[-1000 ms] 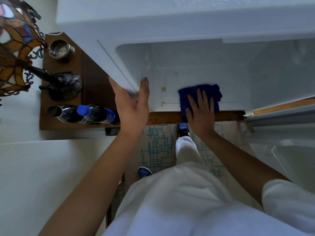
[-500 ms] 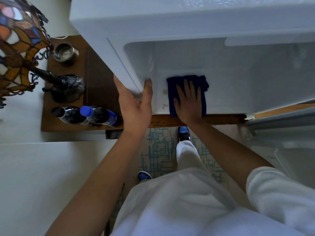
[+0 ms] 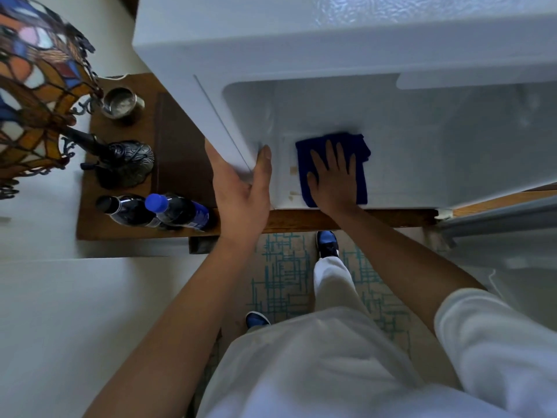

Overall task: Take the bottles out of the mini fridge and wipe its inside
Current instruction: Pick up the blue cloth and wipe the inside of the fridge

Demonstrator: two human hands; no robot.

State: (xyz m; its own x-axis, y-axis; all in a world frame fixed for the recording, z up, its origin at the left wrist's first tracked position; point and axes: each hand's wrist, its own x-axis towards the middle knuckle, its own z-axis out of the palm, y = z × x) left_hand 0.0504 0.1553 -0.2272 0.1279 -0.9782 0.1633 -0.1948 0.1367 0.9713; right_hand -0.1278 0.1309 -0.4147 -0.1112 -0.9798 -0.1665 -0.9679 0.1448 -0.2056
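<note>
Leftward slides the right hand point(image 3: 333, 179), flat on the blue cloth point(image 3: 331, 168) on the mini fridge point(image 3: 301, 49) floor. Left hand point(image 3: 241, 191) clasps its wall; bottles point(image 3: 156, 211) on the tabletop point(image 3: 120, 230).

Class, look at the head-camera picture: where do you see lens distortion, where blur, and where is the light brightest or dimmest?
Head view: wide-angle bending curves the fridge edges and the wooden table; the lamp shade at the left edge is smeared and soft; the fridge top shows pale glare, while its inside around the blue cloth under the right hand is dimmer; the left hand looks fairly sharp.
</note>
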